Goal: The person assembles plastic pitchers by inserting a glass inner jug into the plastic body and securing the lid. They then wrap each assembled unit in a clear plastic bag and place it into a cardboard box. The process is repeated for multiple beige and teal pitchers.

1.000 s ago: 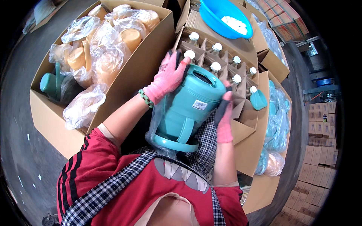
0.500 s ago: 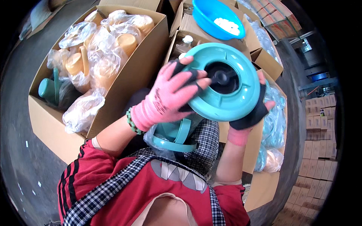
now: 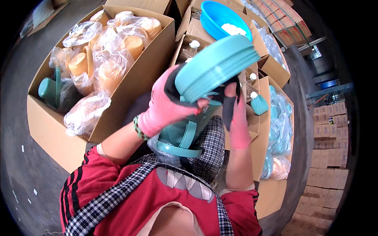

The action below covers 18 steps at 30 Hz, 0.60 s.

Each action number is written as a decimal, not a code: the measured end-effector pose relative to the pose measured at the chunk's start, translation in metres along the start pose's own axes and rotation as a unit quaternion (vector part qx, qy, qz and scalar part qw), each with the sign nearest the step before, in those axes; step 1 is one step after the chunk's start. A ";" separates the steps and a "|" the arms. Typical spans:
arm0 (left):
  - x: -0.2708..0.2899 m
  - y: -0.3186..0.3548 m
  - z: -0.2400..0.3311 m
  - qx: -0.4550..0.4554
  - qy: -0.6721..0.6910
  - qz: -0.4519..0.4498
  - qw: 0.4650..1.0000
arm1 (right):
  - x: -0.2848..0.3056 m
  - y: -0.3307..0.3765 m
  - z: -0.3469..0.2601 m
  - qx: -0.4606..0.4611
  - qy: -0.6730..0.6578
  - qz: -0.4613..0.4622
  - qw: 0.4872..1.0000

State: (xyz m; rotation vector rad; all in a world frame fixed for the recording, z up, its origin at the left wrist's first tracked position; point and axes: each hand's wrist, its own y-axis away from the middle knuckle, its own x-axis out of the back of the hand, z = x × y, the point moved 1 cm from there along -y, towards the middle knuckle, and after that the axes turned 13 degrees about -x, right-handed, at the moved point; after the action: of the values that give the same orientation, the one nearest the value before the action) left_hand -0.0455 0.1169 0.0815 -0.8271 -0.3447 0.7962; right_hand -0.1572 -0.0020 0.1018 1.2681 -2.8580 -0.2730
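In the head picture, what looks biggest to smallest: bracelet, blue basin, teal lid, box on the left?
1. Box on the left
2. Teal lid
3. Blue basin
4. Bracelet
The lid is nearer the camera, so its true size against the basin is unsure.

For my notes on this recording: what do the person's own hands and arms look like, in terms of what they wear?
The left hand and right hand wear pink gloves with black areas. A green, beaded-looking bracelet circles the left wrist. The short red sleeves show pale edging underneath; black stripes run along the left one.
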 end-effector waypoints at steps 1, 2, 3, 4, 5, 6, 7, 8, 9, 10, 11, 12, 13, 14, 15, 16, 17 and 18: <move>0.003 -0.003 -0.009 0.059 0.064 0.056 0.995 | -0.001 -0.004 -0.002 -0.055 -0.027 -0.034 0.998; 0.007 -0.007 -0.025 0.116 0.126 0.113 0.979 | 0.007 -0.016 -0.014 -0.086 -0.067 -0.161 0.981; 0.012 -0.005 -0.053 0.193 0.272 0.147 0.931 | 0.026 -0.034 -0.017 -0.056 -0.095 -0.112 0.988; 0.016 -0.007 -0.073 0.216 0.436 0.196 0.851 | 0.049 -0.056 -0.013 -0.025 -0.122 -0.063 0.990; 0.019 -0.008 -0.097 0.221 0.524 0.264 0.779 | 0.088 -0.090 -0.001 -0.007 -0.021 0.015 1.000; 0.023 -0.003 -0.117 0.219 0.599 0.329 0.697 | 0.117 -0.119 0.026 0.013 0.079 0.087 0.993; 0.028 0.010 -0.133 0.209 0.598 0.339 0.695 | 0.128 -0.131 0.071 -0.012 0.246 0.139 0.959; 0.035 0.019 -0.143 0.198 0.594 0.351 0.697 | 0.127 -0.138 0.101 -0.035 0.403 0.183 0.896; 0.042 0.026 -0.147 0.219 0.541 0.387 0.714 | 0.100 -0.138 0.115 -0.115 0.232 0.028 0.965; 0.049 0.029 -0.151 0.252 0.532 0.410 0.697 | 0.072 -0.134 0.126 -0.230 0.061 -0.089 0.967; 0.045 0.027 -0.147 0.264 0.540 0.396 0.694 | 0.066 -0.128 0.138 -0.281 0.032 -0.122 0.951; 0.048 0.023 -0.144 0.272 0.544 0.388 0.692 | 0.060 -0.133 0.144 -0.299 0.046 -0.126 0.945; 0.049 0.022 -0.141 0.266 0.540 0.386 0.699 | 0.056 -0.137 0.149 -0.316 0.065 -0.124 0.939; 0.051 0.026 -0.142 0.264 0.544 0.380 0.700 | 0.053 -0.143 0.152 -0.326 0.081 -0.127 0.933; 0.054 0.025 -0.143 0.260 0.549 0.373 0.701 | 0.051 -0.148 0.152 -0.331 0.091 -0.127 0.931; 0.056 0.026 -0.143 0.256 0.555 0.364 0.703 | 0.048 -0.150 0.155 -0.333 0.098 -0.128 0.929; 0.059 0.027 -0.142 0.249 0.564 0.355 0.703 | 0.046 -0.152 0.157 -0.334 0.102 -0.128 0.928; 0.060 0.024 -0.137 0.244 0.591 0.342 0.689 | 0.044 -0.151 0.160 -0.333 0.102 -0.126 0.929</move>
State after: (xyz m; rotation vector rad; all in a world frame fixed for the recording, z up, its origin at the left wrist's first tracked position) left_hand 0.0592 0.1004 -0.0261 -0.7871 1.3754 0.8001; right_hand -0.0871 -0.1086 -0.0830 1.3801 -2.1210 -0.9493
